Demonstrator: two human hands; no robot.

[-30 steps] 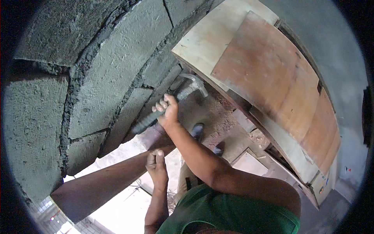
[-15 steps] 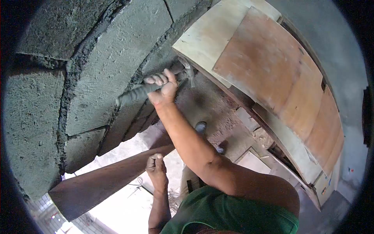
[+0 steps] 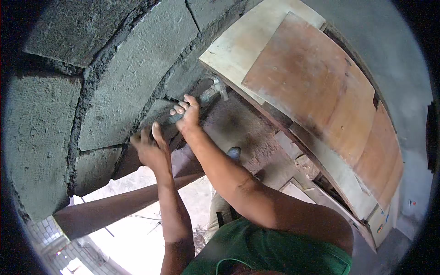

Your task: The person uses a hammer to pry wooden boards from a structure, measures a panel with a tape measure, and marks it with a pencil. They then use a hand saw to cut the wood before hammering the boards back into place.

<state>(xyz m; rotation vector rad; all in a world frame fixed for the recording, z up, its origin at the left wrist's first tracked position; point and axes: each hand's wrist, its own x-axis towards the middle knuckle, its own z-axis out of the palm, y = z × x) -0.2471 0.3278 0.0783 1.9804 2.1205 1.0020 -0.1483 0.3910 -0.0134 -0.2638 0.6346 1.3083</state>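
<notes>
My right hand (image 3: 189,115) is wrapped round the grip of a claw hammer. The hammer's metal head (image 3: 220,88) points up and right, close to the block wall (image 3: 133,73). Lower left of it, my left hand (image 3: 152,149) is raised in front of the wall, near the lower end of the hammer's handle. Its thumb and fingers look apart, somewhat blurred, with no object visible between them. Whether they touch the handle is unclear.
Curved wooden formwork topped with plywood sheets (image 3: 311,78) rises at the right. A dark board (image 3: 123,204) slants across the lower left. My shoe (image 3: 234,152) shows on the dusty ground, and a grey wall (image 3: 385,50) stands at the far right.
My left hand has moved up and left toward the hammer's handle, and its closed fingers have spread. My right hand keeps its grip, slightly lower, and the hammer is tilted more steeply.
</notes>
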